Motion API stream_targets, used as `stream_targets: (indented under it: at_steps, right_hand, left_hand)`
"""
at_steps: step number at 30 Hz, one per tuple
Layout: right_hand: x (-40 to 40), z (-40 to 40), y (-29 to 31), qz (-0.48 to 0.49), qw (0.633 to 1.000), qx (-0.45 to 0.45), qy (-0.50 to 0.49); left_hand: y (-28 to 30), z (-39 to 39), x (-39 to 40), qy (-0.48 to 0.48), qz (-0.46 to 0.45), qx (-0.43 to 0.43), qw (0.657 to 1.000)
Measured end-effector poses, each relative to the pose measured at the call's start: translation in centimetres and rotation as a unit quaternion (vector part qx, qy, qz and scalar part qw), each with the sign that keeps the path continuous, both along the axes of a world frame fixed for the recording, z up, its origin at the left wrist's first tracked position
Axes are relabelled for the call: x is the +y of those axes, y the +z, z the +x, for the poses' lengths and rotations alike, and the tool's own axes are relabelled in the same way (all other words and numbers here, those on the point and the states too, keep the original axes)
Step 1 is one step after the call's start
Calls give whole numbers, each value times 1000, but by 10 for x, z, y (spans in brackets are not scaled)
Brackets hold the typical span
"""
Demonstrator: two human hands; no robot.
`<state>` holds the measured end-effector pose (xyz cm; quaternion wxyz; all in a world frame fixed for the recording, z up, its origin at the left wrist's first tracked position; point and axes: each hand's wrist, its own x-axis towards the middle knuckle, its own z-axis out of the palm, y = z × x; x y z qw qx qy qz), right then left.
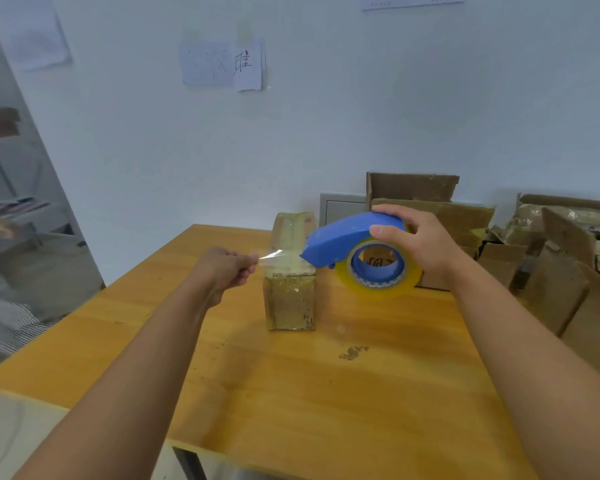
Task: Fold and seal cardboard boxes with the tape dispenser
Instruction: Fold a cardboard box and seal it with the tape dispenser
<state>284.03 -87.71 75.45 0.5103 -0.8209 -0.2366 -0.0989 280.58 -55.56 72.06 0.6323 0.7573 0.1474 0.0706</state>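
A small, narrow cardboard box (pixel 290 299), wrapped in clear tape, stands upright on the wooden table (pixel 326 393). My right hand (pixel 418 242) grips a blue tape dispenser (pixel 347 239) with a yellowish tape roll (pixel 378 282), held in the air just right of the box. My left hand (pixel 227 268) pinches the free end of the clear tape (pixel 274 254). The strip is stretched from the dispenser's nose across the front of the box's upper part.
A pile of flattened and opened cardboard boxes (pixel 551 258) lies on the table's right side and against the wall. A white wall with paper notes (pixel 222 64) is behind. Shelving (pixel 11 188) stands at the left.
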Motion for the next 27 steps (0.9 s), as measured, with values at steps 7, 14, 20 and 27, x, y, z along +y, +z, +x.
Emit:
stream_targets:
  at_steps: [7, 14, 20, 27]
  right_hand:
    - [-3, 4, -12, -4, 1000, 3, 5]
    - [-4, 4, -24, 10, 1000, 25, 9]
    - [-2, 7, -40, 28, 998, 48, 14]
    - [-1, 4, -49, 59, 997, 50, 12]
  left_hand:
    - [-17, -2, -12, 45, -8, 8, 999]
    - [-26, -4, -12, 24, -12, 36, 999]
    - [-24, -9, -9, 12, 65, 89, 994]
    - [-36, -27, -39, 64, 247, -144, 956]
